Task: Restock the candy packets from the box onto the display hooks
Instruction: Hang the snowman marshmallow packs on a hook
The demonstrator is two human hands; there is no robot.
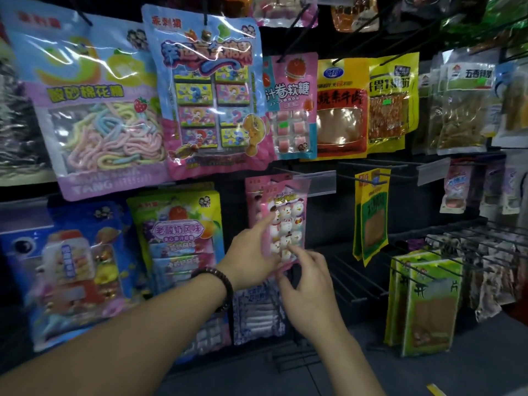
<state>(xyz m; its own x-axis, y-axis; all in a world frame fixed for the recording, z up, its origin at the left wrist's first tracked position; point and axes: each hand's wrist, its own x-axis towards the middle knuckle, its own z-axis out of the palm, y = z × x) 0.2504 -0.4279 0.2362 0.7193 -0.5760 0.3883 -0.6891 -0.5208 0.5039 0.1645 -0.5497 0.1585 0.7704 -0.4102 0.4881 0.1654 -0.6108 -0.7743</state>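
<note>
L fingers (pixel 270 221): index laid straight on the snowman packet (pixel 288 212), rest loosely spread. R fingers (pixel 295 251) bent, tips at its bottom edge; pinch or mere touch, can't tell. Packet hangs tilted on its hook (pixel 285 175), w/ another behind. Risk: a downward tug could tear the hang-hole. Price strip (pixel 317 178) crowds the hook tip; white-stick packet (pixel 257 318) sits just below.

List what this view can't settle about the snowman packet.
- Head view: box is out of frame.
- Hang hole of snowman packet: blurred, by the label strip; hooked or not unclear.
- Packet's bottom edge: covered by left hand and right hand; grip unclear.
</note>
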